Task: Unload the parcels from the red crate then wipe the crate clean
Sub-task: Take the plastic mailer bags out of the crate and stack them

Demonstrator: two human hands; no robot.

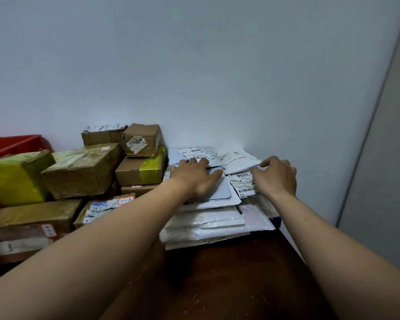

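A stack of white and grey mailer parcels (208, 222) lies on the dark wooden table (229, 280) against the wall. My left hand (194, 176) rests flat on the top grey mailer (219, 188), fingers spread. My right hand (277, 176) has its fingers curled on a white labelled mailer (243, 183) at the stack's right side, pinching its edge. The red crate (12, 144) shows only as a rim at the far left, behind cardboard boxes (83, 172).
Several taped cardboard boxes (141, 139) are piled left of the mailers, some with yellow-green tape (14, 179). A blue-grey wall stands close behind, and a wall corner (379, 135) closes the right side. Bare wood lies in front of the stack.
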